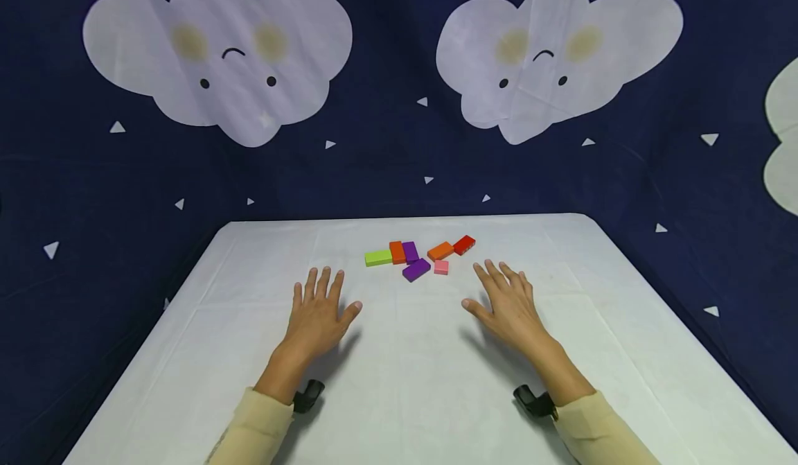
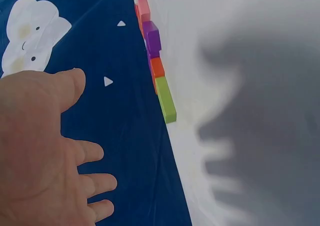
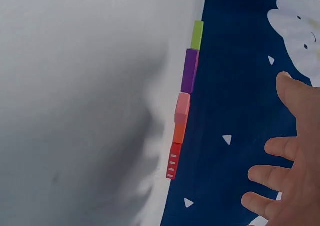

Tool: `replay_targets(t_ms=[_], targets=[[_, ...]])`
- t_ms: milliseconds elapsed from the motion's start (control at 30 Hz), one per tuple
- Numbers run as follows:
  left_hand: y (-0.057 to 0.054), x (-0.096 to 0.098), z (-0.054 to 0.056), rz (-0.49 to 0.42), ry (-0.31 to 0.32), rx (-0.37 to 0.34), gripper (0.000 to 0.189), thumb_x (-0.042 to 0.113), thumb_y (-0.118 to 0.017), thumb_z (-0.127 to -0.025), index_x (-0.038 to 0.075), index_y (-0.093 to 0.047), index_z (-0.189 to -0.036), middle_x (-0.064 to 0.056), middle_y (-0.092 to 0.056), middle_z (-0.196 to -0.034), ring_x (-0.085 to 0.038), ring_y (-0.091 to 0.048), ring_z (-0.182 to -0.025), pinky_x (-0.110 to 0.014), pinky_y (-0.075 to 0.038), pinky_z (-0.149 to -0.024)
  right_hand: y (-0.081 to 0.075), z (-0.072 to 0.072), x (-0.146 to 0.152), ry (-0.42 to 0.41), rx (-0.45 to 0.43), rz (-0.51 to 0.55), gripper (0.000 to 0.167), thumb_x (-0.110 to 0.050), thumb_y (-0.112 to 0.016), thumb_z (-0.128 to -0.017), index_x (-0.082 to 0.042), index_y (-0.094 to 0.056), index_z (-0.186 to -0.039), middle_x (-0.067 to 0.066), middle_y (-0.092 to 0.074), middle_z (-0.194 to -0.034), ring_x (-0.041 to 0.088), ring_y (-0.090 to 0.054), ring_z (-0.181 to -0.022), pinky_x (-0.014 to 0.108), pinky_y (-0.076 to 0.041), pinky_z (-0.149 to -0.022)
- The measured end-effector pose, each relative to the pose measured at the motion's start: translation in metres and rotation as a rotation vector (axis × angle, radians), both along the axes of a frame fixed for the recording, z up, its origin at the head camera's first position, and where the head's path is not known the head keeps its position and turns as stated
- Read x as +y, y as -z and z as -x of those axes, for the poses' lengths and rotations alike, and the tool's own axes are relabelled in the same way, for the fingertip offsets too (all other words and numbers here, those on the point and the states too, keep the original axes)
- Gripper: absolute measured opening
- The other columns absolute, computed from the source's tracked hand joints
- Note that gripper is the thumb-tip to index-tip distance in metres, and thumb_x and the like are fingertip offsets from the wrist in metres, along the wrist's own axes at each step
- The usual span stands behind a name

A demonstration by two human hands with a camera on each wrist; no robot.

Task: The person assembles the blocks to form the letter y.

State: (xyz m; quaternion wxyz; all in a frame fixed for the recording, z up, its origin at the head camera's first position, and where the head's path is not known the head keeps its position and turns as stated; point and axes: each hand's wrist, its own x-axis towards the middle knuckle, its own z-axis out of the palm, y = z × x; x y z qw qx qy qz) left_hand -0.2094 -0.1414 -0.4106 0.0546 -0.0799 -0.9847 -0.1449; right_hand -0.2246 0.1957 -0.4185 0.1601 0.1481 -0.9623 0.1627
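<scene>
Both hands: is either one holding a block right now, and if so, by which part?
Nothing is held: the left hand and right hand are both empty, touching none of the blocks on the table.

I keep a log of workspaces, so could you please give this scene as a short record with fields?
surface: creased white tabletop
left hand: fingers spread, holding nothing
right hand: fingers spread, holding nothing
block count: seven
left blocks: light-green rectangular block, red-orange rectangular block, two purple rectangular blocks
right blocks: small pink block, orange rectangular block, red rectangular block
</scene>
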Motion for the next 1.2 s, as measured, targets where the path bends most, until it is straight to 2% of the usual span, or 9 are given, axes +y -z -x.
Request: replay_targets(t_ms=[267, 567, 1200], targets=[[-0.002, 0.014, 0.008, -0.011, 0.032, -0.028, 0.075, 0.054, -0.042, -0.094, 0.011, -0.021, -0.151, -0.017, -0.015, -0.158, -0.036, -0.002, -0.147, -0.058, -0.002, -0.115, 0.003, 0.009, 0.001, -0.011, -0.019, 0.023, 0.072, -0.045, -0.061, -0.087, -0.012, -0.036, -0.145, 0.018, -0.037, -0.149, 0.042, -0.027, -0.138, 0.061, -0.012, -0.109], [-0.006, 0.029, 0.015, -0.057, 0.070, -0.022, 0.074, 0.052, -0.046, -0.093, 0.010, -0.023, -0.150, -0.016, -0.018, -0.158, -0.036, -0.005, -0.147, -0.057, -0.005, -0.116, 0.003, 0.016, 0.003, -0.021, -0.003, 0.055, 0.069, -0.042, -0.064, -0.086, -0.010, -0.040, -0.143, 0.014, -0.042, -0.147, 0.041, -0.032, -0.135, 0.061, -0.015, -0.108], [0.004, 0.046, 0.033, -0.182, 0.159, -0.022, 0.067, 0.044, -0.052, -0.092, 0.010, -0.033, -0.147, -0.015, -0.029, -0.154, -0.035, -0.014, -0.146, -0.056, -0.011, -0.115, 0.009, 0.031, -0.001, -0.023, -0.029, 0.117, 0.067, -0.036, -0.067, -0.084, -0.010, -0.044, -0.141, 0.013, -0.045, -0.145, 0.038, -0.038, -0.130, 0.055, -0.022, -0.103]])
